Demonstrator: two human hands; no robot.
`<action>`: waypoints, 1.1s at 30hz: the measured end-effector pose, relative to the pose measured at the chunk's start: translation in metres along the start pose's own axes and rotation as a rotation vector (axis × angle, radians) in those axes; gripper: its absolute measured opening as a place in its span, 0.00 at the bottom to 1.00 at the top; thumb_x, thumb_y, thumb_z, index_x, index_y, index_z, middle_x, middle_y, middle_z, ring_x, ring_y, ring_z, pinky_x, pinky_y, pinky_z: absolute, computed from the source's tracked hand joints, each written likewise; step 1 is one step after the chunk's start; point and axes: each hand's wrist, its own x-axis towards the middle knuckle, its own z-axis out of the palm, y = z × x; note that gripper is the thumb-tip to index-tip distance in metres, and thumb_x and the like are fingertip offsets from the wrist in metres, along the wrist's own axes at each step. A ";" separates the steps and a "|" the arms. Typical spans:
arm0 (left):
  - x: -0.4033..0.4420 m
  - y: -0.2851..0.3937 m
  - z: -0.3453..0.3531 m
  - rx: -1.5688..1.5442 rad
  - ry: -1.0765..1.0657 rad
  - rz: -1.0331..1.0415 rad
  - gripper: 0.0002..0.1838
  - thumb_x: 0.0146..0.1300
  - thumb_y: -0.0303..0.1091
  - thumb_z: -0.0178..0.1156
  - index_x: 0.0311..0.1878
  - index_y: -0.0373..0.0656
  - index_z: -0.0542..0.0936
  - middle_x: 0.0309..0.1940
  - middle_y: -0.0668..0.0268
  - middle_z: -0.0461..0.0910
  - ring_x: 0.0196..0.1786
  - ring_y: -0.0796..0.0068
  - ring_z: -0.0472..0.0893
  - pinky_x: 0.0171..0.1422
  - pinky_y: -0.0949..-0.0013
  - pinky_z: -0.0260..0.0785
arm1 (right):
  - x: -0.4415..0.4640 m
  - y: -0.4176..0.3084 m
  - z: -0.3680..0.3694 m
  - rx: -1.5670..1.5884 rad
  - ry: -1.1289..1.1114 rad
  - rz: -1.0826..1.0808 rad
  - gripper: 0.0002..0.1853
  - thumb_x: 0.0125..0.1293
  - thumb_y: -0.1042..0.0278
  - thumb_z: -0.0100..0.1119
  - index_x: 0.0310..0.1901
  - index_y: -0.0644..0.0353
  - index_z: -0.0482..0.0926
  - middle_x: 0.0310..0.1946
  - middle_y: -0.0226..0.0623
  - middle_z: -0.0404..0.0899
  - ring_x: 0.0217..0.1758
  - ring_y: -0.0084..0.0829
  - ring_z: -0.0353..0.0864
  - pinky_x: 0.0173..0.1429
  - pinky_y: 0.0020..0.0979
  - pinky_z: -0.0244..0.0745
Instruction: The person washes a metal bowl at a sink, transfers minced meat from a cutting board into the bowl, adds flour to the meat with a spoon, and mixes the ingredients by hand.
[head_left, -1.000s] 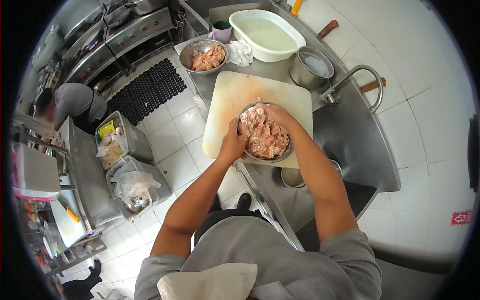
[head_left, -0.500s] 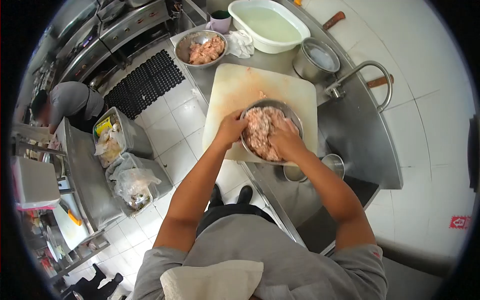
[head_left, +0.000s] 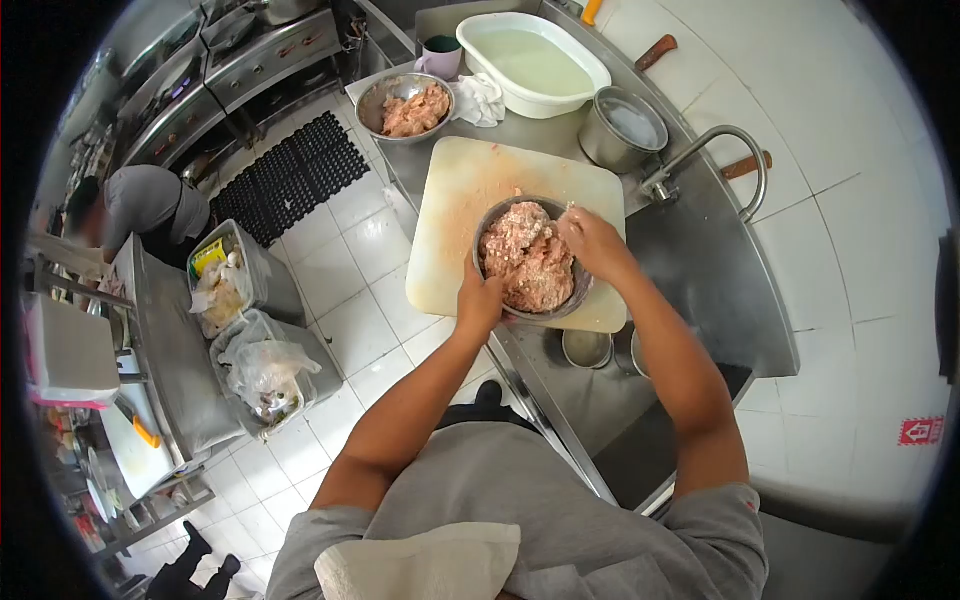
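Observation:
A steel bowl full of ground meat stands on the white cutting board. My left hand grips the bowl's near left rim, thumb up by the edge. Over the right rim is my right hand, lifted out of the meat with its fingers curled together and smeared with pale bits. Whether it holds any meat I cannot make out. White flecks show across the lumpy meat.
Beyond the board stand a second bowl of meat, a white cloth, a purple mug, a white basin of liquid and a steel pot. A faucet rises at right. Another person bends at left.
My right hand has come up out of the meat to the bowl's right rim. My left hand has slid lower along the left rim, and the meat now sits as a rounder mound.

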 end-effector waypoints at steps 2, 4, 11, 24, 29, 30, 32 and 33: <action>0.000 0.015 -0.004 0.081 -0.058 -0.019 0.33 0.56 0.26 0.50 0.66 0.46 0.54 0.46 0.49 0.74 0.28 0.62 0.81 0.14 0.70 0.73 | 0.026 0.023 0.020 0.093 -0.052 0.024 0.16 0.67 0.59 0.48 0.47 0.62 0.76 0.44 0.45 0.77 0.51 0.41 0.74 0.55 0.33 0.67; 0.021 0.008 -0.012 0.262 -0.102 0.130 0.31 0.56 0.26 0.47 0.66 0.47 0.58 0.41 0.49 0.76 0.27 0.62 0.81 0.17 0.67 0.74 | 0.053 0.025 0.037 0.259 -0.147 0.056 0.23 0.69 0.50 0.45 0.54 0.61 0.74 0.45 0.36 0.77 0.48 0.28 0.74 0.50 0.30 0.69; 0.049 0.023 -0.029 0.138 -0.296 -0.124 0.29 0.55 0.24 0.44 0.64 0.46 0.63 0.36 0.55 0.78 0.21 0.68 0.79 0.17 0.68 0.73 | 0.013 -0.029 0.045 -0.337 -0.294 -0.560 0.17 0.66 0.56 0.49 0.47 0.58 0.80 0.48 0.40 0.78 0.54 0.36 0.75 0.58 0.34 0.66; 0.042 0.018 -0.038 0.000 -0.412 -0.089 0.29 0.55 0.28 0.49 0.64 0.48 0.63 0.29 0.66 0.76 0.18 0.82 0.73 0.18 0.80 0.66 | -0.016 -0.018 0.056 -0.385 -0.545 -0.122 0.28 0.66 0.41 0.41 0.55 0.53 0.76 0.61 0.48 0.64 0.71 0.49 0.50 0.71 0.50 0.43; -0.018 -0.018 0.007 -0.129 -0.068 -0.133 0.44 0.63 0.41 0.53 0.70 0.45 0.34 0.42 0.44 0.77 0.34 0.57 0.83 0.29 0.61 0.79 | 0.006 0.009 0.086 0.414 -0.393 -0.070 0.20 0.70 0.61 0.41 0.57 0.62 0.70 0.52 0.38 0.73 0.57 0.34 0.70 0.60 0.32 0.65; -0.019 -0.021 0.015 -0.185 0.023 -0.062 0.45 0.61 0.39 0.53 0.71 0.46 0.33 0.43 0.42 0.76 0.34 0.54 0.82 0.30 0.60 0.78 | -0.004 -0.019 0.077 0.753 -0.257 -0.121 0.19 0.71 0.60 0.39 0.56 0.62 0.70 0.49 0.36 0.74 0.51 0.31 0.73 0.54 0.28 0.72; -0.005 -0.028 0.018 -0.069 0.187 0.092 0.41 0.59 0.34 0.51 0.70 0.46 0.39 0.43 0.40 0.76 0.36 0.48 0.81 0.36 0.55 0.76 | -0.008 -0.025 0.064 1.169 -0.228 0.081 0.18 0.70 0.63 0.43 0.55 0.64 0.71 0.53 0.38 0.73 0.54 0.31 0.72 0.58 0.31 0.68; 0.007 -0.030 0.011 0.095 0.249 0.153 0.37 0.58 0.31 0.50 0.70 0.44 0.46 0.42 0.39 0.76 0.38 0.45 0.80 0.41 0.52 0.74 | -0.007 -0.019 0.056 0.720 -0.287 0.041 0.18 0.70 0.62 0.44 0.55 0.66 0.70 0.54 0.41 0.72 0.56 0.35 0.71 0.60 0.33 0.66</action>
